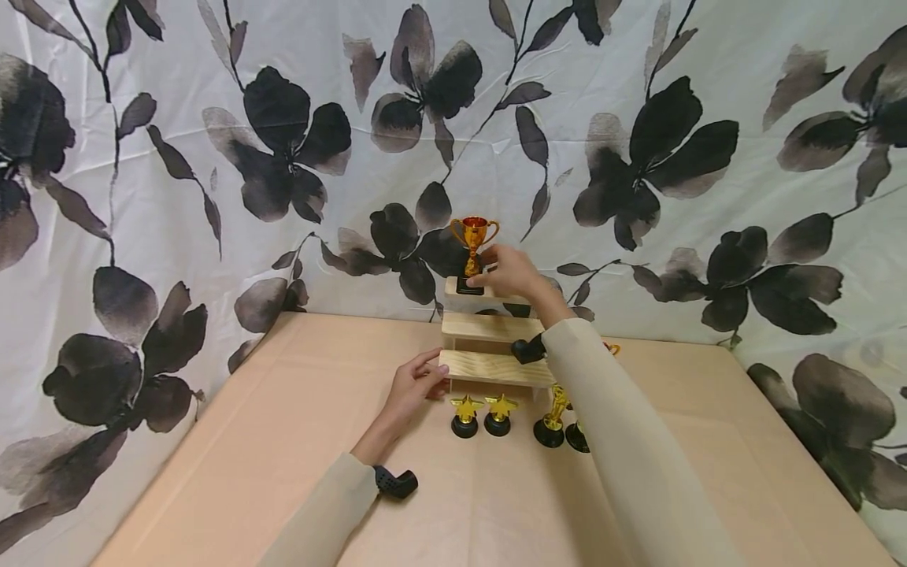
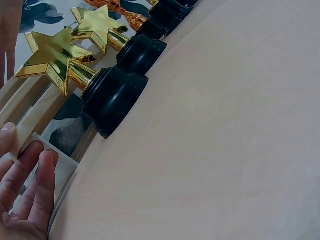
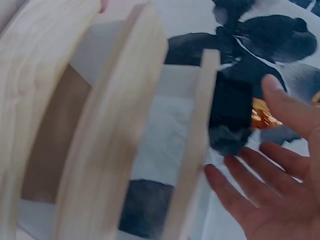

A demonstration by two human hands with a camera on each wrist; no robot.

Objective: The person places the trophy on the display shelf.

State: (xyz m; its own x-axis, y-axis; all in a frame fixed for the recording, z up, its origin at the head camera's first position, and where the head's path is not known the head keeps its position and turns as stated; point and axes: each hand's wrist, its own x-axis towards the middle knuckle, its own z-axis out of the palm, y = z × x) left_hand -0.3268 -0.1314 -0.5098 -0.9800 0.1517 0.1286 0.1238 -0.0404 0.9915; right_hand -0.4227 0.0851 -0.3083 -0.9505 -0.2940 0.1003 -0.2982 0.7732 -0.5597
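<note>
A three-step wooden shelf point(image 1: 492, 366) with pale side panels stands near the back of the table. On its top step is a trophy cup point(image 1: 472, 233), upright, orange-gold on a square black base point(image 3: 231, 107). My right hand point(image 1: 512, 272) is beside the cup; in the right wrist view its fingers are spread near the base and the thumb point(image 3: 282, 102) stands apart from it. My left hand point(image 1: 414, 379) holds the bottom step's left end, thumb at the board's edge and fingers point(image 2: 45, 185) by the white side panel.
Two gold star trophies point(image 1: 465, 413) on round black bases stand before the shelf. To their right is a gold figure trophy point(image 1: 555, 417); my right sleeve point(image 1: 623, 425) partly hides others. A floral cloth point(image 1: 397, 181) hangs close behind the shelf.
</note>
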